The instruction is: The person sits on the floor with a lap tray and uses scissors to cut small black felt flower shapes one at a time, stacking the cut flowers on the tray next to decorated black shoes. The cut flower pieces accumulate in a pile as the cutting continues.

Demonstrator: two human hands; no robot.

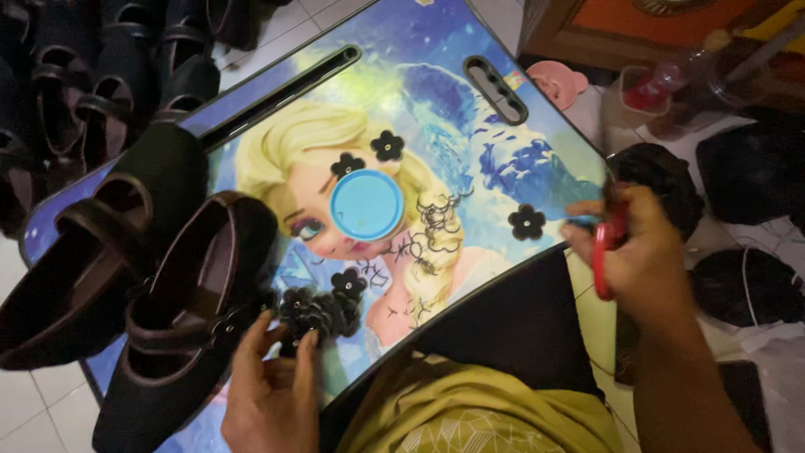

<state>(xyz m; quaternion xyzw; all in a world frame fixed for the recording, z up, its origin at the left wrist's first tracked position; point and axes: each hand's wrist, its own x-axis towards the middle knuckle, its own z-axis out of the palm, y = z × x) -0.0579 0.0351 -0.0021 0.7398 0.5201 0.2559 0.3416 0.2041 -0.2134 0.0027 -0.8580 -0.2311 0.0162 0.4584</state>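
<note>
My left hand rests at the near edge of a colourful cartoon-printed lap board, its fingertips touching a cluster of black fabric flowers beside a black strapped shoe. A second black shoe lies to its left. My right hand is closed around red-handled scissors at the board's right edge. A round blue lid sits mid-board, with single black flowers and black thread scraps around it.
Several more black shoes are stacked at the upper left on the tiled floor. Dark bags and a plastic bottle lie to the right. A pink object sits beyond the board. My yellow-clad lap is below.
</note>
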